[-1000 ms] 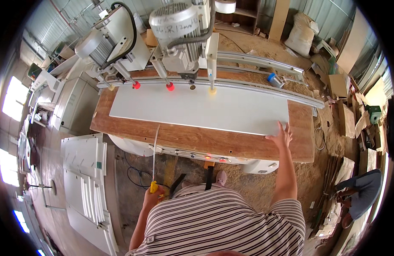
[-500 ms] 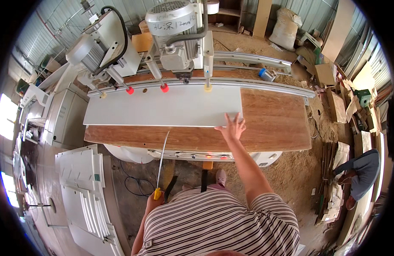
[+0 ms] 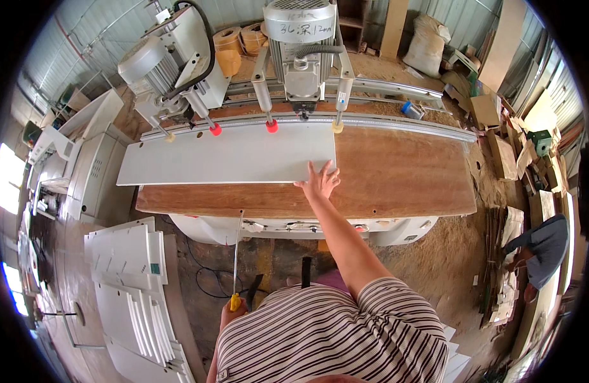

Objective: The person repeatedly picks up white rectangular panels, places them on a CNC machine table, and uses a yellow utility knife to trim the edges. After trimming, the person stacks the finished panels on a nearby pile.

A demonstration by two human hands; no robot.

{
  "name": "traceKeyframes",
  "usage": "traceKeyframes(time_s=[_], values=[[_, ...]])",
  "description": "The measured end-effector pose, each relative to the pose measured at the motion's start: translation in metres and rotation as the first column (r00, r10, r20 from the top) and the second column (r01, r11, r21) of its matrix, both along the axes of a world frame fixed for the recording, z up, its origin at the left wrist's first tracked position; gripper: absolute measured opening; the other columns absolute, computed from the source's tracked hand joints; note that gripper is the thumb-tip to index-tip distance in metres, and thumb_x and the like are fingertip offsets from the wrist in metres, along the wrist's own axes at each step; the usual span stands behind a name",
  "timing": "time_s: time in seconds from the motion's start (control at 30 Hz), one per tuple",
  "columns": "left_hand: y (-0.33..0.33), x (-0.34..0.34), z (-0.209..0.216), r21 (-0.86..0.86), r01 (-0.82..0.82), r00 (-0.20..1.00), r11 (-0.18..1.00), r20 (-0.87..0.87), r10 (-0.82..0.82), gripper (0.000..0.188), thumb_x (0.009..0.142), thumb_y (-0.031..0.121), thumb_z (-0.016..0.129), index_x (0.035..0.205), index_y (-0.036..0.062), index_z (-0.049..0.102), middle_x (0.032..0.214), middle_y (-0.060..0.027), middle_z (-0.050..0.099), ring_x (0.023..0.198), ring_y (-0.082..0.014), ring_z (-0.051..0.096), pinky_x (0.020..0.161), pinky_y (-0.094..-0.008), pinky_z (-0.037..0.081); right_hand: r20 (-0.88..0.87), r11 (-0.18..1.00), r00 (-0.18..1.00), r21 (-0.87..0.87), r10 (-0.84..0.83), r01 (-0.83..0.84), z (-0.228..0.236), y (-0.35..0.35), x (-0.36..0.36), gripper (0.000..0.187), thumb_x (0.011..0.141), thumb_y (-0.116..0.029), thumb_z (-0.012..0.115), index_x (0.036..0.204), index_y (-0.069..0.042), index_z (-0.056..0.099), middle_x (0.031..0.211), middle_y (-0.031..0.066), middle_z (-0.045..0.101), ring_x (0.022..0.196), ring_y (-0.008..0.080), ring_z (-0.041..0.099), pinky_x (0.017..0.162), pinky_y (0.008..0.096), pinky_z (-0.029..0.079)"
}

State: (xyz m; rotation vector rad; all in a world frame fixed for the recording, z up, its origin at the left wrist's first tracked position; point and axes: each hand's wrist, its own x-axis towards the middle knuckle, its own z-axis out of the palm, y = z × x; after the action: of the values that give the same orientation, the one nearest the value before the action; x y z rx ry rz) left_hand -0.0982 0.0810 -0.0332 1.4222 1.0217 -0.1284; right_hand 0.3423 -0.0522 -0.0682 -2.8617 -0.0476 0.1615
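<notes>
A long white panel point(image 3: 231, 159) lies on the brown wooden worktop point(image 3: 396, 172) of a drilling machine, with its left end reaching past the worktop's left end. My right hand point(image 3: 320, 182) rests, fingers spread, on the panel's near right corner. Low on the left, beside my body, my left hand point(image 3: 232, 311) is closed round a yellow air blow gun point(image 3: 236, 300). Its long thin metal nozzle points forward to the worktop's front edge. Part of the left hand's fingers is hidden.
Above the panel's far edge stand motor heads point(image 3: 302, 51) and rods with red point(image 3: 272, 127) and yellow tips. White boards point(image 3: 125, 262) are stacked at left. Another person point(image 3: 540, 252) bends over stacked boards at right. A blue hose point(image 3: 211, 281) lies on the floor.
The panel has slid left along the worktop, and my right hand has moved left with it. The blow gun's nozzle has drawn back from above the worktop toward its front edge.
</notes>
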Motion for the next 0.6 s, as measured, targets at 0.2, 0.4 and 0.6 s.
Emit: traceKeyframes(time_s=[0.2, 0.4, 0.6], values=[[0.025, -0.016, -0.027, -0.556, -0.226, 0.941, 0.8, 0.089, 0.327, 0.011, 0.087, 0.015, 0.061, 0.091, 0.0053, 0.058, 0.074, 0.0022, 0.057, 0.064, -0.0067, 0.052, 0.06, -0.0227, 0.043, -0.001, 1.0, 1.0, -0.005, 0.011, -0.011, 0.009, -0.003, -0.003, 0.085, 0.061, -0.057, 0.076, 0.136, -0.037, 0.04, 0.15, 0.0172, 0.016, 0.131, 0.0466, 0.02, 0.101, 0.0547, 0.027], [0.021, 0.001, -0.016, 0.256, 0.155, 0.986, 0.954, 0.018, -0.165, 0.011, 0.086, 0.015, 0.061, 0.09, 0.0049, 0.059, 0.073, -0.0015, 0.06, 0.066, -0.0108, 0.055, 0.063, -0.0259, 0.045, -0.041, 1.0, 0.999, -0.008, 0.009, -0.009, 0.018, -0.001, -0.001, 0.084, 0.061, -0.055, 0.076, 0.136, -0.036, 0.041, 0.151, 0.0121, 0.017, 0.131, 0.0454, 0.02, 0.1, 0.0553, 0.029], [0.041, -0.022, -0.071, 0.024, -0.062, 0.987, 0.998, 0.151, 0.058, 0.015, 0.084, 0.012, 0.059, 0.095, 0.0028, 0.06, 0.078, -0.011, 0.064, 0.073, -0.0189, 0.062, 0.065, -0.03, 0.047, -0.065, 1.0, 0.998, -0.003, 0.026, -0.027, 0.026, -0.002, -0.005, 0.084, 0.06, -0.054, 0.077, 0.135, -0.036, 0.043, 0.145, 0.0038, 0.027, 0.13, 0.044, 0.022, 0.101, 0.0557, 0.029]])
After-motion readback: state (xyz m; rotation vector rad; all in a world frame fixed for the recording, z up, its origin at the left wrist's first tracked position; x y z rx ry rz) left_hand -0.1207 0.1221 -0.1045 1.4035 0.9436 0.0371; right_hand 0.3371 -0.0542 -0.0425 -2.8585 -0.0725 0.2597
